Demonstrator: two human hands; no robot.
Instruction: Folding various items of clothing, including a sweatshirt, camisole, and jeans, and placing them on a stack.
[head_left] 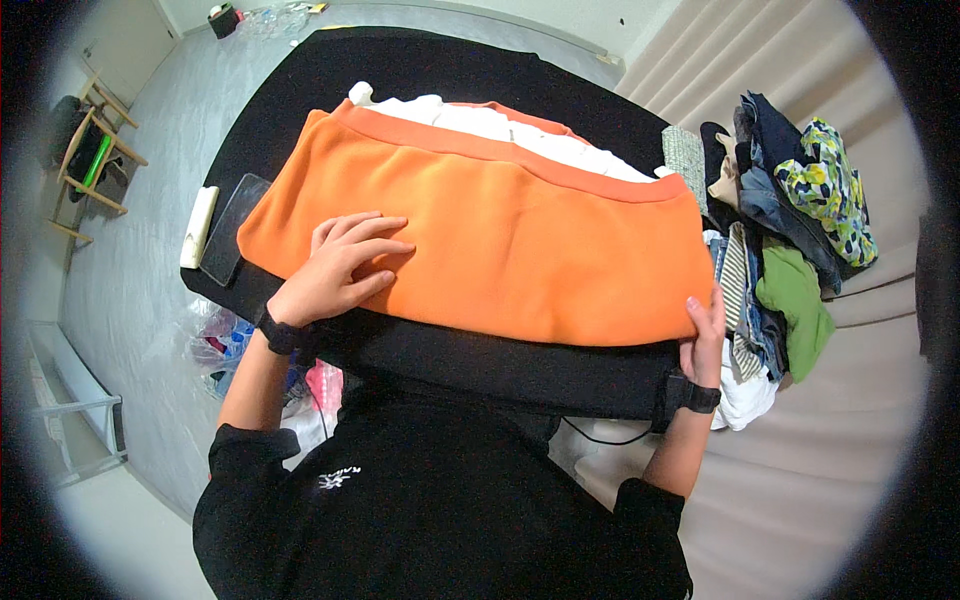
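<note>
An orange garment [520, 250], perhaps a skirt, lies spread across a black-covered table [420, 60]. A darker orange band [440, 137] runs along its far edge, with white cloth [480, 122] showing beyond the band. My left hand [350, 260] rests on the garment's left part, fingers stretched and apart. At the near right corner, my right hand [705, 335] has the garment's edge between thumb and fingers. Some of its fingers are partly hidden. Each wrist wears a black band.
Left of the garment are a dark flat panel [235, 228] and a cream bar-shaped thing [200, 228]. Piled clothes line the right side, among them a green piece [795, 310] and a patterned one [830, 190]. Plastic bags [225, 340] sit below left; a wooden chair [100, 160] stands far left.
</note>
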